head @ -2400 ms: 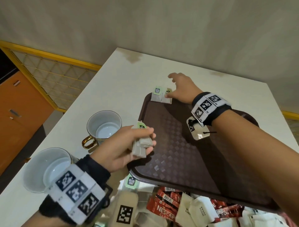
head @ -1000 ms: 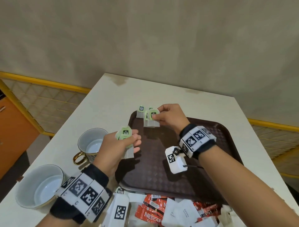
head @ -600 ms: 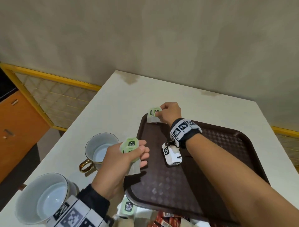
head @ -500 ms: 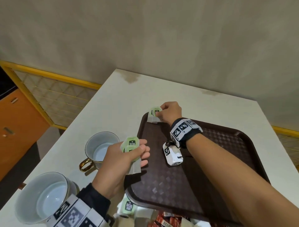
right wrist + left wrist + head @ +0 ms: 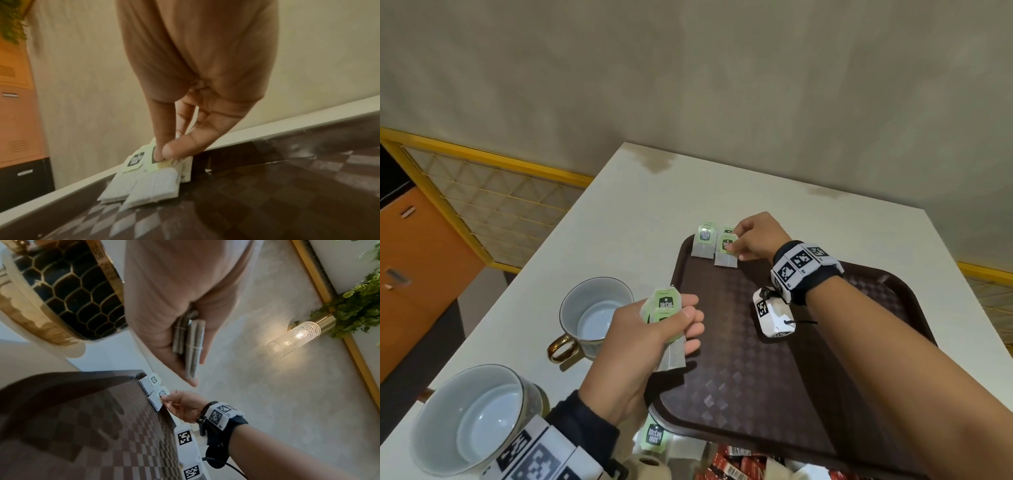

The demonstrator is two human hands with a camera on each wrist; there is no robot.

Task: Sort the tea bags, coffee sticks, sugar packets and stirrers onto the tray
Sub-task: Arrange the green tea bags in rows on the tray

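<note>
I stand at a white desk [image 5: 619, 219] that sits in a corner by a plain grey wall [image 5: 688, 68]. The desk has some dull brown stains near its far edge. A brown tray [image 5: 774, 370] with a checked floor lies on it.

My right hand [image 5: 755, 238] is at the far left corner of the tray. Its thumb and first finger pinch the green tag of a tea bag [image 5: 726, 253] that rests on the tray. Another tea bag [image 5: 703, 244] lies just beside it, right in the corner.

My left hand [image 5: 647, 346] is over the near left edge of the tray. Its fingers are curled round a small bunch of tea bags [image 5: 667, 318].

Two white cups [image 5: 594, 313] stand on the desk left of the tray. Red coffee sticks [image 5: 736, 466] lie at the near edge, and one more green tag [image 5: 654, 437] shows there.

A yellow rail [image 5: 482, 161] and an orange cupboard [image 5: 417, 260] are off to the left. The left wrist view shows a wall lamp [image 5: 294, 339] lit beside green leaves [image 5: 357, 305].
</note>
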